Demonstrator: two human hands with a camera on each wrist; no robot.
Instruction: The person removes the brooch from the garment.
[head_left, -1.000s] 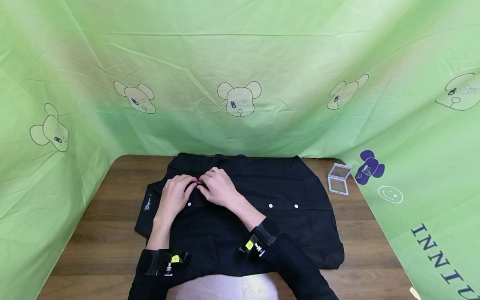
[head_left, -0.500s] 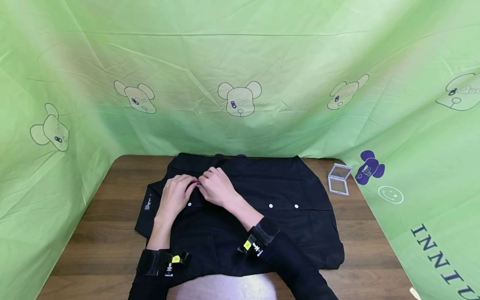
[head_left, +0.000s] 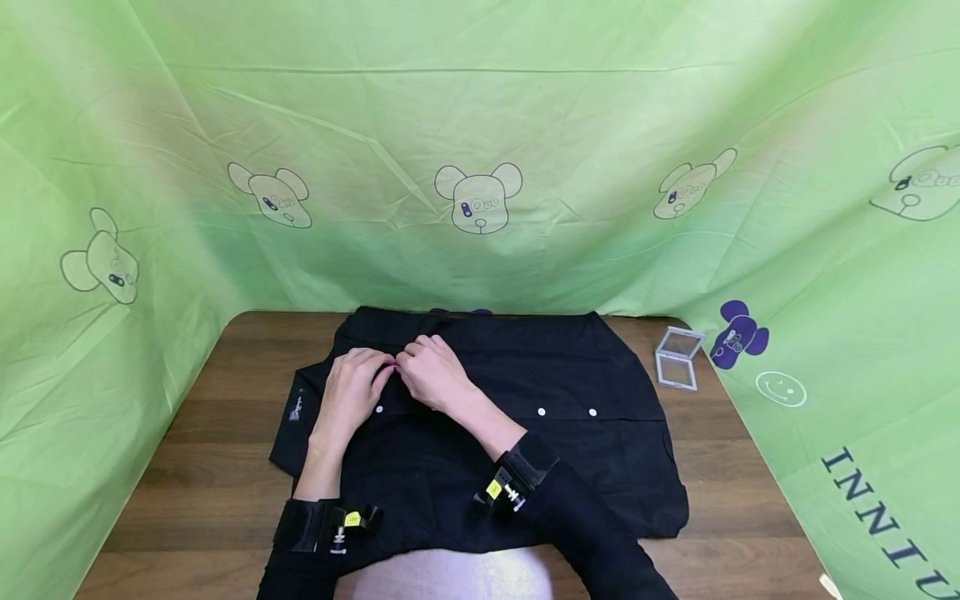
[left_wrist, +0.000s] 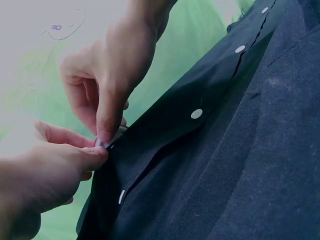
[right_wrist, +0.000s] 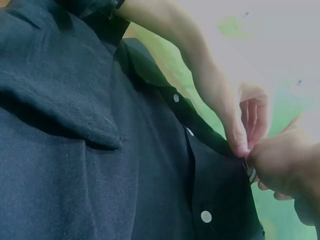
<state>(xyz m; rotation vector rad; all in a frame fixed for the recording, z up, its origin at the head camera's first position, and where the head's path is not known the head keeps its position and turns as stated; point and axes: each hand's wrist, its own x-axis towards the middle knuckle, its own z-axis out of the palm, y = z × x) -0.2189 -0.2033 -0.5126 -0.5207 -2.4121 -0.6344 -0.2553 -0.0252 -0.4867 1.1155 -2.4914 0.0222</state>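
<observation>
A black button-up shirt (head_left: 495, 367) lies spread on the table with white buttons along its front strip. Near its left end, both hands meet fingertip to fingertip at the strip. My left hand (head_left: 354, 387) pinches the raised cloth edge between thumb and fingers. My right hand (head_left: 435, 375) touches it from the right, its thumb and fingers pinching a small shiny greyish piece (left_wrist: 120, 132) against the edge. That piece is mostly hidden by the fingers, so its kind is unclear. One white button (left_wrist: 196, 114) shows near the hands in the left wrist view.
A small hinged case (head_left: 677, 358) with a clear lid stands open at the table's right back. The wooden table (head_left: 217, 450) shows around the shirt. A green printed curtain (head_left: 480, 108) hangs behind and at both sides.
The fingertips have drawn closer together, and the dark and pink sliver between them shows less. The right hand has shifted very slightly left. Shirt and case stay in place.
</observation>
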